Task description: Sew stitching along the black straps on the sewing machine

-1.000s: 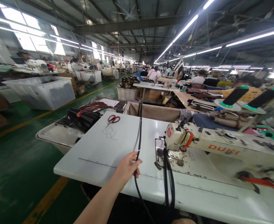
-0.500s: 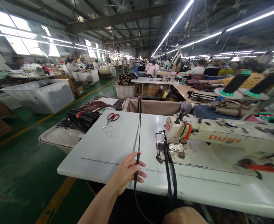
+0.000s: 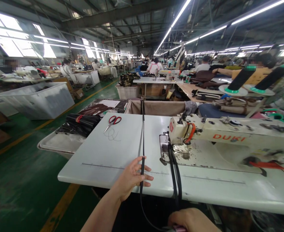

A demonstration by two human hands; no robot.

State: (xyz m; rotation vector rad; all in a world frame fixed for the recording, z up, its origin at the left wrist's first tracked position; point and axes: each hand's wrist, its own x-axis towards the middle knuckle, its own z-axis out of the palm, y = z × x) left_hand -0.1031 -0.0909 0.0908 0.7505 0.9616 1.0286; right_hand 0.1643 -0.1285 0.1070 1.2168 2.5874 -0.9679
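Observation:
A narrow black strap [image 3: 143,135] stretches from beyond the table's far edge toward me. Near the front edge, my left hand [image 3: 134,175] pinches it between thumb and fingers, the other fingers spread. Below that hand the strap hangs in a curve to the bottom of the view, close to my right hand [image 3: 189,219]. My right hand is curled and partly cut off; a small pinkish item [image 3: 179,228] shows under it, too little to name. Further black straps [image 3: 174,174] hang from the needle area of the sewing machine [image 3: 219,135] over the table's front edge.
Red-handled scissors [image 3: 114,120] and a loose thread lie on the white table [image 3: 96,183]. A bundle of black strips [image 3: 82,125] rests at its left. A fabric-lined bin [image 3: 156,108] stands behind the table. Thread cones [image 3: 241,80] rise at the right; other people work farther back.
My right hand has come further into view from below, and the pinkish item now shows. The left hand keeps its hold on the strap. The view has shifted slightly.

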